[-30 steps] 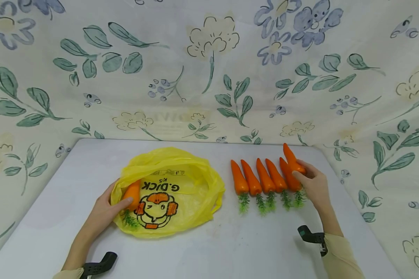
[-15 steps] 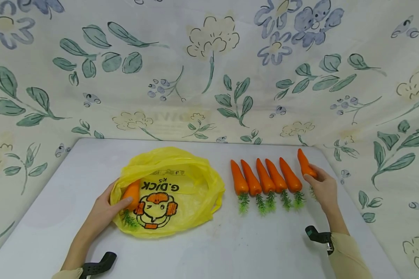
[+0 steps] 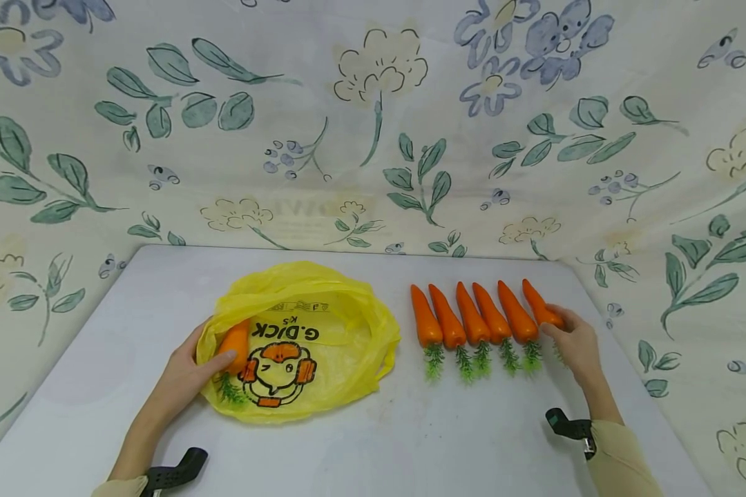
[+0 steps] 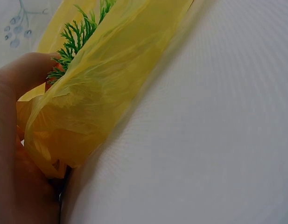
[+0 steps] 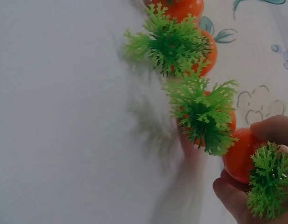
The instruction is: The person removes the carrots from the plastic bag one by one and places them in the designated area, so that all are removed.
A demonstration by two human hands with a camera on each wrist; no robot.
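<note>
A yellow plastic bag (image 3: 342,359) lies on the left half of the table, its mouth spread wide and a printed face showing. My left hand (image 3: 186,373) grips its left edge, thumb over a toy carrot (image 3: 236,345) just inside the mouth. Green leaves (image 4: 78,39) of that carrot poke out by the thumb in the left wrist view. My right hand (image 3: 577,345) pinches another toy carrot (image 3: 539,307) by its thick end, tip pointing away, at the right end of a row. Fingers hide part of its leaves. Several more toy carrots (image 3: 472,317) lie side by side, leaves toward me.
The white table (image 3: 460,442) runs back to a flower-patterned cloth (image 3: 360,138) hanging behind it and at both sides. A black wrist mount (image 3: 180,469) is strapped on the left wrist, and a similar mount (image 3: 568,424) on the right one.
My right hand has carried its carrot rightward and down from above the row's end carrot to a place beside it. My left hand and the bag stay as they were.
</note>
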